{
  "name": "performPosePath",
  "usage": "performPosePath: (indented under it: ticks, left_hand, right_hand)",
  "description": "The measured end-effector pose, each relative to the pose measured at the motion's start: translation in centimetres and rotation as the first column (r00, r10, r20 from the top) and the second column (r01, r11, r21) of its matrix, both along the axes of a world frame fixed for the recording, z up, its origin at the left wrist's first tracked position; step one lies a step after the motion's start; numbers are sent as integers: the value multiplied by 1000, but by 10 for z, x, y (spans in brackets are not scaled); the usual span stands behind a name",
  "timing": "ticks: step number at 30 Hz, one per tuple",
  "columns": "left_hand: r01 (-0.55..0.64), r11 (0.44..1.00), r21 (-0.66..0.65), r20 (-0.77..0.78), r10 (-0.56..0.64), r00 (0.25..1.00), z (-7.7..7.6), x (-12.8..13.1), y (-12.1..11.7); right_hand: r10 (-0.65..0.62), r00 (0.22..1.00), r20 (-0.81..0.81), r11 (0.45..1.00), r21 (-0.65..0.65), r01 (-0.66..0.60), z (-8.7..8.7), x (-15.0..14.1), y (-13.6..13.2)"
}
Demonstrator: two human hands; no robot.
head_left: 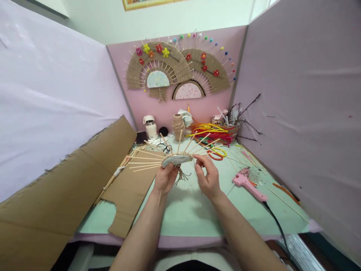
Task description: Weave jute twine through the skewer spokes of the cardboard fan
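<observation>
Hand, left [166, 177]: grasping the near edge of a pale-blue fabric half-disc [178, 160].
Hand, right [208, 176]: fingertips at its right end; cannot tell whether pinching.
Half-disc: above mint-green counter [194, 223], long axis left-to-right.
Thin wooden sticks [179, 141]: radiating forward, leftward.

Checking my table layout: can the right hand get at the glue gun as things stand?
Probably yes: the glue gun lies just beyond the right hand, on its right, and nothing tall stands between them. The hand would first have to leave the fan.
</observation>
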State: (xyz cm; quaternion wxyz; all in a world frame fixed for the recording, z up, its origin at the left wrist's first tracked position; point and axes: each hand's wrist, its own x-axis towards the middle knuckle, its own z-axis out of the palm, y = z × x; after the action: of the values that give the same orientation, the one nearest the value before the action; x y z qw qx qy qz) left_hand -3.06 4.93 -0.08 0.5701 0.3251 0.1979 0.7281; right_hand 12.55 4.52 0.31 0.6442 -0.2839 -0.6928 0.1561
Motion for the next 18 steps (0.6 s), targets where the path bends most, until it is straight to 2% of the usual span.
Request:
performPosePath:
  ticks: [5,7,13,18]
  left_hand:
    - [32,999,5,-10,-32,999,-2,-3,1]
    - [27,1000,2,-9,-27,1000,-2,-3,2]
    - [-15,1000,-6,-33,14,999,-5,-3,4]
    - [30,999,40,-96,-26,995,-5,-1,2]
  right_hand:
    - [121,991,48,983,-147,-113,-3,-2,1]
    - [134,990,44,978,-168,-125,-3,-2,0]
    - [81,995,-53,995,-57,-84,-5,-3,-1]
    - [112,994,22,992,-67,-110,-6,-3,0]
